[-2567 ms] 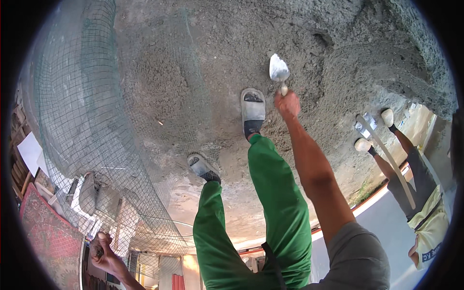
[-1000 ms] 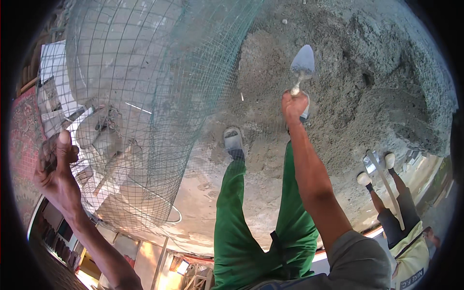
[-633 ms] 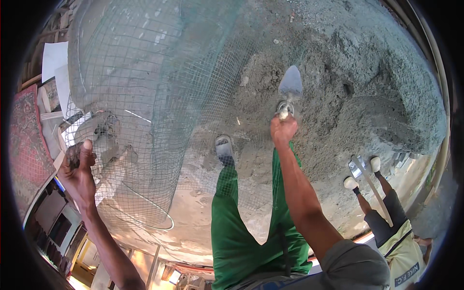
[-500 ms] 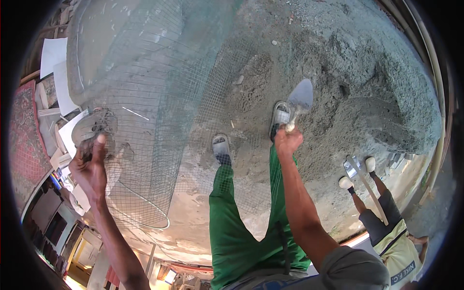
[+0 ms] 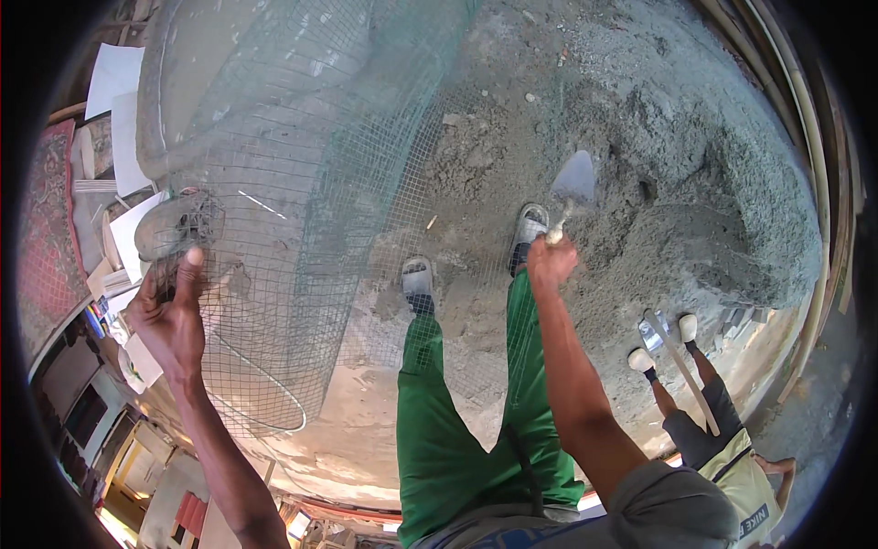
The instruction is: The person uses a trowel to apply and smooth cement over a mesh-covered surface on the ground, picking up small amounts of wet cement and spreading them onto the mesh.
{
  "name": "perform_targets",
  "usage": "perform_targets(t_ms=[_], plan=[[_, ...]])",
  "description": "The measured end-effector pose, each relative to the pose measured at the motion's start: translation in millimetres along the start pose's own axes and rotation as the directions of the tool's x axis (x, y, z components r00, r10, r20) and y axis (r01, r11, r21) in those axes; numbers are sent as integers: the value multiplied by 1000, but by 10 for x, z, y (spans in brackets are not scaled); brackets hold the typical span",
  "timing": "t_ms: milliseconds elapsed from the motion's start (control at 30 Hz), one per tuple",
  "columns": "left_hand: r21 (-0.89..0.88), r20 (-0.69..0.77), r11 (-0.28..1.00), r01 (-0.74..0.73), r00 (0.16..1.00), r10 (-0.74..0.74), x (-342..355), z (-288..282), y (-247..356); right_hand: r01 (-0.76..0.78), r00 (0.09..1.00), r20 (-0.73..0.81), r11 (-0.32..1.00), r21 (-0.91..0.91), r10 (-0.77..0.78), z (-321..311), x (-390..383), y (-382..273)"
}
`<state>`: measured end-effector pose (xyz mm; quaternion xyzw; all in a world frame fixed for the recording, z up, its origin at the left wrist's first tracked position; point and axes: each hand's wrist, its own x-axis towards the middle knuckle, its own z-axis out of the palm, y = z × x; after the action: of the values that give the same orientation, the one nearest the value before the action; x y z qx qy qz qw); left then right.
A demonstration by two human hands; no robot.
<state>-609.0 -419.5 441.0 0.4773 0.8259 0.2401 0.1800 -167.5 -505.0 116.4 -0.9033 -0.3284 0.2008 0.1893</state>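
My left hand (image 5: 174, 316) is closed at the left edge of a sheet of square wire mesh (image 5: 274, 284), thumb pressed over it. The mesh spans the left and middle, over my lower legs. My right hand (image 5: 551, 263) grips the handle of a trowel (image 5: 573, 174), whose pointed steel blade is over a rough grey heap of wet mortar (image 5: 668, 165). Below the trowel, my sandals (image 5: 418, 274) stand on the grey, gritty ground, partly seen through the mesh.
At right, another person (image 5: 732, 457) stands with a long-handled flat-bladed tool (image 5: 695, 384) beside the heap. Long boards or poles (image 5: 805, 137) line the far right edge. A red patterned rug (image 5: 50, 238), white sheets (image 5: 114, 78) and clutter lie at left.
My left hand has risen and moved rightward with the mesh, which now spreads over my legs. The trowel in my right hand sits lower in the picture than a second ago.
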Motion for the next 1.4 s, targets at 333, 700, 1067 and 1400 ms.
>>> perform_targets(t_ms=[333,700,1067,1400], plan=[[-1,30,1000,17,999,-17,-97,16,-45,-111,989,105,993,49,106,-56,-34,68],[-81,33,983,163,986,-161,-88,-166,-70,-36,999,-13,998,-54,36,-446,49,-208],[-86,-20,993,77,997,-79,21,-556,65,39,999,-12,991,128,-37,-483,-238,-378],[-103,-1,990,-96,995,96,570,-1021,469,14,998,-57,987,158,-5,-982,-206,-1096]])
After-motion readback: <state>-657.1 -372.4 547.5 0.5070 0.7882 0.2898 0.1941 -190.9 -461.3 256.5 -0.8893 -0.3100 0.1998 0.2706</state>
